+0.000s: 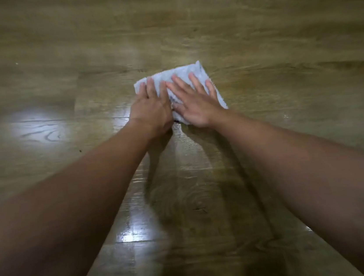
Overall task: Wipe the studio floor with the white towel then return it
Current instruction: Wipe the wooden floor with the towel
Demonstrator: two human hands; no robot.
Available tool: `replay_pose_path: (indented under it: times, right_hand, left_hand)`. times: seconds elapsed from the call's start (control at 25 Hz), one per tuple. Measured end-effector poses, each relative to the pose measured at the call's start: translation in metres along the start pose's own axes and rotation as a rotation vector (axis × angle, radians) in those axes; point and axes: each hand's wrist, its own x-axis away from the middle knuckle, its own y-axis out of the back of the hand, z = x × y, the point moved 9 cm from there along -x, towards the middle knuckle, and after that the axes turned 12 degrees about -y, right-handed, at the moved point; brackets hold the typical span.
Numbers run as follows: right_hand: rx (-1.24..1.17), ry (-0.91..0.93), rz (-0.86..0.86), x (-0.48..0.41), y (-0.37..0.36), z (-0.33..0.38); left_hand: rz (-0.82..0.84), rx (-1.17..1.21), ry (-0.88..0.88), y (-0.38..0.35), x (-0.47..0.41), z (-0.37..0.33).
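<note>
The left hand (152,106) and right hand (195,103) both lie flat, fingers straight and spread, pressing the folded white towel (187,71) onto the wooden floor (278,34) ahead of the person. Neither grips it. Open palms side by side likely spread weight evenly, so the cloth keeps full contact as it slides. Nearer boards gleam, possibly damp.

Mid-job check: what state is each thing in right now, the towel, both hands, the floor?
white towel: folded, lying flat on the floor under both hands.
left hand: flat, fingers straight, pressing the towel.
right hand: flat, fingers spread, pressing the towel.
floor: wood-look planks, glossy with light glare.
</note>
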Motion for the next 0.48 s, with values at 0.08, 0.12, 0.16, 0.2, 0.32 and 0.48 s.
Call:
replay_pose_path:
  times: [0.08, 0.12, 0.16, 0.2, 0.32, 0.48]
  right_hand:
    - [-0.014, -0.008, 0.011, -0.013, 0.008, 0.004]
    - [-0.014, -0.006, 0.004, -0.014, 0.01, 0.007]
    - [-0.017, 0.003, -0.013, -0.008, 0.011, 0.008]
    - [-0.036, 0.015, -0.026, 0.001, 0.012, 0.007]
    - [-0.118, 0.066, -0.061, 0.052, 0.0, -0.003]
    - [-0.104, 0.047, -0.099, 0.132, -0.031, -0.008]
  left_hand:
    - [0.026, 0.087, 0.097, 0.006, -0.001, 0.009]
    - [0.025, 0.127, 0.123, 0.008, 0.002, 0.011]
    - [0.017, 0.157, 0.124, 0.01, 0.008, 0.009]
    - [0.01, 0.177, 0.115, 0.011, 0.015, 0.003]
    - [-0.014, 0.141, 0.022, -0.002, 0.044, -0.032]
    - [-0.169, 0.137, -0.101, -0.013, 0.082, -0.07]
